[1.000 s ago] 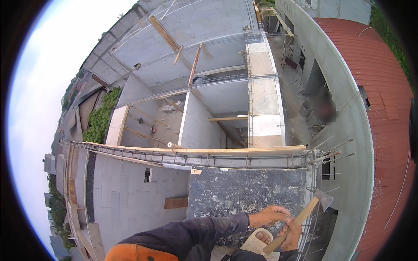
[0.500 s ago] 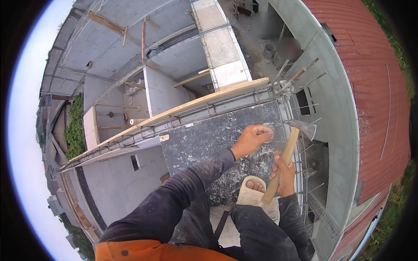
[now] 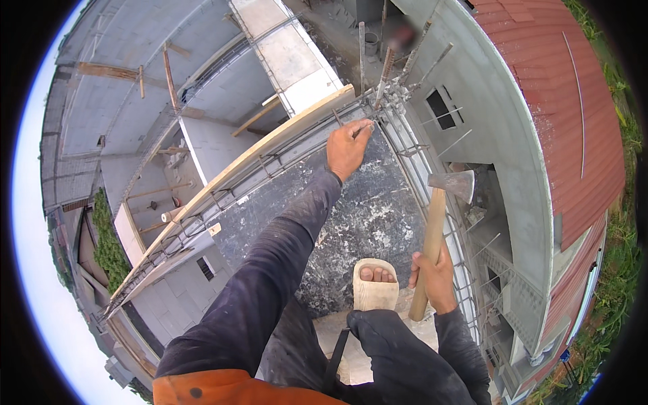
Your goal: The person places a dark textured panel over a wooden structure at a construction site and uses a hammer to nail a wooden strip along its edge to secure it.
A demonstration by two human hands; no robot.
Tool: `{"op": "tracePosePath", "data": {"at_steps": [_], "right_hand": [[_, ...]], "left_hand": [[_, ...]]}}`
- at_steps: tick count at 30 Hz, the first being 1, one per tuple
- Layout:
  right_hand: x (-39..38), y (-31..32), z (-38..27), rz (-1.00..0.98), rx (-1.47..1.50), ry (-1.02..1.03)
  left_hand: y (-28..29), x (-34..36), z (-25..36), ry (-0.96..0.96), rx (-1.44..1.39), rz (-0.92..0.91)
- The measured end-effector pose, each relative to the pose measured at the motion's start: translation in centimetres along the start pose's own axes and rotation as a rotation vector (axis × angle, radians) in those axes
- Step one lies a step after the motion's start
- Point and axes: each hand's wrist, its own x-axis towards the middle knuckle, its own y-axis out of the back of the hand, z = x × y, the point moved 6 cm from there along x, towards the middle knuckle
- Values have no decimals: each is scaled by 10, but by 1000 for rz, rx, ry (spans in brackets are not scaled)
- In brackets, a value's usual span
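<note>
My right hand is wrapped round the wooden handle of a hatchet. Its broad metal head points up and away from me, over the rebar on the right. Stretched forward, my left hand has thumb and forefinger pinched together above the far corner of a dark, white-splattered board. Whatever small thing may be in that pinch is too small to name. My foot in a pale sandal is at the near part of the board.
A long wooden plank edges the board's far left, beside rebar cages. More rebar runs along the right edge, with upright bars at the far corner. Block-walled rooms lie below on the left. A grey wall and red metal roof are right.
My left hand has reached forward to the board's far corner, still pinched. My view has shifted to the right, and the hatchet stands more upright in my right hand.
</note>
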Motion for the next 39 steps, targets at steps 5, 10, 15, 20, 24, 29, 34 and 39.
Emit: {"op": "tracePosePath", "data": {"at_steps": [5, 10, 15, 20, 24, 29, 34, 39], "right_hand": [[13, 1, -17, -24, -224, 20], [35, -28, -70, -9, -463, 257], [62, -48, -81, 20, -652, 375], [76, -60, -79, 11, -697, 371], [81, -64, -70, 41, -686, 527], [103, -66, -66, 13, -786, 440], [86, -66, -73, 65, -732, 457], [84, -56, -77, 81, -789, 421]], "left_hand": [[-5, -3, 1, -134, 108, 48], [-2, -3, 5, -175, 184, 85], [-7, -3, 8, -161, 253, 83], [-5, -5, 8, -151, 274, 97], [-4, -6, 10, -181, 267, 122], [-7, -4, 9, -166, 315, 108], [0, -5, 9, -128, 292, 53], [36, -23, 1, 35, 410, -241]]}}
